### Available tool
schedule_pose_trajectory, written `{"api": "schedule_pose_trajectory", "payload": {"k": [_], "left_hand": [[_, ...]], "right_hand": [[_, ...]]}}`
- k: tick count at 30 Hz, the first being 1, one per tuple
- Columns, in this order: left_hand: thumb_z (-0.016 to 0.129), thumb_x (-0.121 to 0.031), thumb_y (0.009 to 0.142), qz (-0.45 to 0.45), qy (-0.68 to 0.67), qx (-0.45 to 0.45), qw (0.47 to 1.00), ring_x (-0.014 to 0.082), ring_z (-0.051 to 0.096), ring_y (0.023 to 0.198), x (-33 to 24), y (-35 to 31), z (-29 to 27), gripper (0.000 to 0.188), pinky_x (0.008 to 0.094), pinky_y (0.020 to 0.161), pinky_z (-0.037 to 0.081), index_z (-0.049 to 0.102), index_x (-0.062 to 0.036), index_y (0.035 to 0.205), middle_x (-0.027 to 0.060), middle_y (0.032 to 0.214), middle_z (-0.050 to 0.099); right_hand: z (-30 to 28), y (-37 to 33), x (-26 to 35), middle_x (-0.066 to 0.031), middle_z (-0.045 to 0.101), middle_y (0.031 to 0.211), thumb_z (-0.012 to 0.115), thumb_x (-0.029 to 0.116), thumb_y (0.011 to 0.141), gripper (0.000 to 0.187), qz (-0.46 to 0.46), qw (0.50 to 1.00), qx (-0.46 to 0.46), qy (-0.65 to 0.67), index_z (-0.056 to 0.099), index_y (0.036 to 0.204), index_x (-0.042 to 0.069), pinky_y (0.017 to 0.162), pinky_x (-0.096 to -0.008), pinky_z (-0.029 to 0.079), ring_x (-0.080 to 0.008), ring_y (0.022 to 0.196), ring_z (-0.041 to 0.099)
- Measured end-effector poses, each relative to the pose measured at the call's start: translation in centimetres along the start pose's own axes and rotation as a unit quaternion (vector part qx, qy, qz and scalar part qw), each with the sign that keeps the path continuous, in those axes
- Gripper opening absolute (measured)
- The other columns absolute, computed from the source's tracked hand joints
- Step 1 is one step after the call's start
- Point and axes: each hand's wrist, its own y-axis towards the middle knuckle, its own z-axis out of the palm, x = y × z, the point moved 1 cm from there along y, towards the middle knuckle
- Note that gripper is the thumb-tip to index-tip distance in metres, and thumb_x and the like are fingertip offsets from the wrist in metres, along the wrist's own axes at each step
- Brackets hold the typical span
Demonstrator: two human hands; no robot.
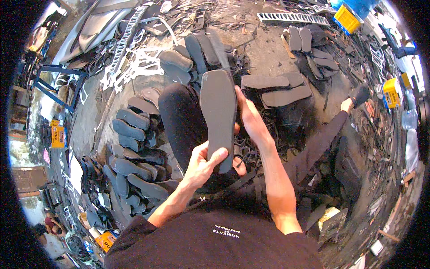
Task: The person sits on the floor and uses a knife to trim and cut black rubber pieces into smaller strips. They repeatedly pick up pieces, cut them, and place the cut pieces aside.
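Note:
A grey shoe sole [218, 107] stands lengthwise in front of my body, its broad end away from me. My left hand [204, 165] grips the narrow near end, the thumb pressed on the upper face and the fingers underneath. Along the sole's right edge, my right hand [249, 117] holds it, with most of its fingers hidden behind. A blurred grey strip shows just beyond the far end; I cannot make out what it is. My bent left knee [179, 112] is beside the sole.
Stacks of dark soles [131, 123] lie to the left, with more soles [286, 96] at the right. Black scraps and white cut-out sheets [139, 67] litter the floor. Yellow-blue boxes [347, 20] stand around, and a blue metal frame [53, 85] is at the left. My leg stretches right.

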Motion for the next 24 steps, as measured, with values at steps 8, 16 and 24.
{"api": "schedule_pose_trajectory", "payload": {"k": [8,16,24], "left_hand": [[0.062,-0.023,0.111,0.002,0.080,0.093,0.992,0.0137,0.061,0.120,1.1,1.9,0.2,0.042,0.0353,0.108,0.048,0.055,-0.0029,0.147,0.0049,0.130,0.069],[0.075,-0.042,0.102,-0.012,-0.044,-0.194,0.980,0.0107,0.067,0.091,-2.5,7.0,2.8,0.042,0.0299,0.083,0.055,0.071,-0.0051,0.123,0.0016,0.106,0.074],[0.072,-0.056,0.100,-0.026,-0.019,-0.164,0.986,0.0105,0.065,0.072,-5.5,6.8,3.7,0.050,0.0300,0.066,0.054,0.071,-0.0078,0.113,0.0008,0.088,0.071]], "right_hand": [[1.3,-9.2,-0.9,-0.0067,0.076,0.112,0.081,0.028,0.098,0.046,-0.048,0.994,-0.102,0.011,0.065,0.131,0.001,0.089,-0.0310,0.056,-0.0143,0.098,0.071],[1.6,-15.3,-0.9,-0.0057,0.073,0.080,0.065,0.040,0.108,0.042,-0.001,0.978,-0.118,-0.172,0.066,0.122,0.000,0.073,-0.0313,0.056,-0.0142,0.074,0.068],[1.5,-19.4,-4.5,-0.0219,0.062,0.073,0.050,0.037,0.112,0.034,-0.020,0.916,-0.244,-0.319,0.064,0.111,0.006,0.057,-0.0471,0.048,-0.0393,0.061,0.064]]}}
